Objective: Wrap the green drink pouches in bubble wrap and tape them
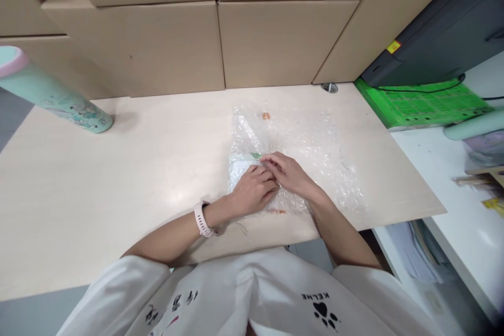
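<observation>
A sheet of clear bubble wrap (311, 136) lies spread on the table in front of me. Under or within its left part shows a pale, bluish flat item (238, 169), whose kind I cannot make out. My left hand (255, 189), with a pink watch band on the wrist, is closed with curled fingers on the wrap over this item. My right hand (289, 172) meets it from the right, fingers bent together on the wrap and partly hidden. Just beyond the right fingertips is a small green piece (255, 156), perhaps tape or a label.
Stacked cardboard boxes (275, 44) line the table's back edge. A mint-green tumbler (59, 97) stands at the left. To the right are a green plastic crate (429, 102), a dark grey case (441, 31) and a lower white desk (425, 160). The pale wooden table (118, 184) ends close to my body.
</observation>
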Demonstrator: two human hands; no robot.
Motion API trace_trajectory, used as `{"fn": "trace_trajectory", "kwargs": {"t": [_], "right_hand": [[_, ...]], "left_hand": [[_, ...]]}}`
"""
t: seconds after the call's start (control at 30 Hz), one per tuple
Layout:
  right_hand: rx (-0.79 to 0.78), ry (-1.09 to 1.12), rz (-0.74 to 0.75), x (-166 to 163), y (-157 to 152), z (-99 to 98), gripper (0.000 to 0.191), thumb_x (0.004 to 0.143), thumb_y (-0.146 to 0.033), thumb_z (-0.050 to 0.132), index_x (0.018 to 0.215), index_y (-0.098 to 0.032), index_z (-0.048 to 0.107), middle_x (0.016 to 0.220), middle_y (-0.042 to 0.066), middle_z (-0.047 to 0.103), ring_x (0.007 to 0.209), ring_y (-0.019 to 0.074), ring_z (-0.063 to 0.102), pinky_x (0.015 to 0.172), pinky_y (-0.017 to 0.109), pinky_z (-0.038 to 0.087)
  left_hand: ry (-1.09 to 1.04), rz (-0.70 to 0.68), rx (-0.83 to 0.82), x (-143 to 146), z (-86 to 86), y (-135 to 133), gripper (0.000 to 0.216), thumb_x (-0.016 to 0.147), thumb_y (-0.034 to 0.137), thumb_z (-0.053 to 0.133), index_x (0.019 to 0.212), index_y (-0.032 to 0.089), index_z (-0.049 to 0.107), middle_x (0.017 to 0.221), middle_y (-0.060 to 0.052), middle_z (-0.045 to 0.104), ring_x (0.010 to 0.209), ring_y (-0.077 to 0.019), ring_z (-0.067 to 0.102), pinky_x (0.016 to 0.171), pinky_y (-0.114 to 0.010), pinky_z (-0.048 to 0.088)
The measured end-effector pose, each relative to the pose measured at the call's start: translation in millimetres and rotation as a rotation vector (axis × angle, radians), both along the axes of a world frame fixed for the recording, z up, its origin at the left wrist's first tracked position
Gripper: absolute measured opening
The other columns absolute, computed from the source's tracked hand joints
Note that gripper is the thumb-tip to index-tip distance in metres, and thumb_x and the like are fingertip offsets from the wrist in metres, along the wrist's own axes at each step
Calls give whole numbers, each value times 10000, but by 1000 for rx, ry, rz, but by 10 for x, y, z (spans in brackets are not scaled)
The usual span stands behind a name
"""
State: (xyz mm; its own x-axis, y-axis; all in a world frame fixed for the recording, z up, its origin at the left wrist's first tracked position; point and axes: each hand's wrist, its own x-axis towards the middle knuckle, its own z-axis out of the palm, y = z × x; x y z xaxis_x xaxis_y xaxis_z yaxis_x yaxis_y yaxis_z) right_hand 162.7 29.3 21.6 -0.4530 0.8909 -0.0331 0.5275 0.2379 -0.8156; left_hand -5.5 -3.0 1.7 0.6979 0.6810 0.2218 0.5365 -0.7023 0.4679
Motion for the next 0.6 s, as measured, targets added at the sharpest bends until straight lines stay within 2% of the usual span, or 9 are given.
{"fn": "trace_trajectory", "kwargs": {"t": [0.07,0.13,0.23,0.3,0.33,0.4,0.43,0.5,0.6], "right_hand": [[-10,-57,3,-9,7,-27,274,978,-272,425,1131,-232,648,1053,57,668,918,185,637,847,359,498],[-10,-81,23,0,6,-36,275,970,-263,439,1159,-226,636,1053,60,659,902,180,632,829,344,494],[6,-114,20,8,-17,-27,283,972,-266,437,1173,-229,633,1053,62,657,886,181,627,810,337,484],[13,-135,9,1,-39,-19,295,983,-276,415,1172,-235,638,1048,61,664,883,187,627,807,344,478],[16,-144,4,-6,-47,-14,302,986,-280,407,1172,-235,640,1049,62,670,890,192,628,810,348,475],[25,-157,-7,-21,-56,-3,307,985,-287,405,1170,-233,645,1056,63,681,905,200,634,816,351,470],[28,-159,-13,-27,-56,5,307,983,-290,407,1167,-231,647,1069,64,687,916,203,638,819,351,467],[18,-146,-26,-28,-46,25,312,982,-302,403,1158,-226,648,1086,64,700,933,209,646,818,345,464],[-29,-94,-41,3,-18,43,321,971,-310,382,1100,-212,660,1022,61,718,908,218,654,779,334,464]], "left_hand": [[-107,-53,-77,-88,59,-33,162,944,224,545,949,193,703,1002,-66,704,1019,-224,574,930,-390,427],[-249,28,-128,-239,121,-60,191,951,214,529,1064,210,682,1168,-69,678,1117,-212,568,977,-380,445],[-389,489,-156,-523,158,-71,246,916,220,558,1151,224,630,1255,-84,624,1155,-230,562,967,-407,467],[-490,736,-358,-671,144,-71,295,877,253,599,1170,222,585,1127,-71,649,937,-196,631,805,-361,517],[-562,790,-528,-715,137,-75,333,857,277,620,1179,217,557,1035,-53,654,807,-169,634,706,-324,516],[-735,796,-855,-733,153,-99,426,817,318,664,1199,212,506,875,-4,630,640,-127,594,576,-266,478],[-816,767,-950,-710,181,-120,464,804,328,680,1210,212,488,827,15,614,624,-121,586,561,-253,470],[-928,694,-971,-618,276,-173,514,812,329,686,1257,218,453,834,14,625,707,-131,614,618,-254,498],[-923,481,-822,-426,426,-249,502,894,324,623,1334,240,396,1071,-58,672,1013,-178,642,852,-328,533]]}}
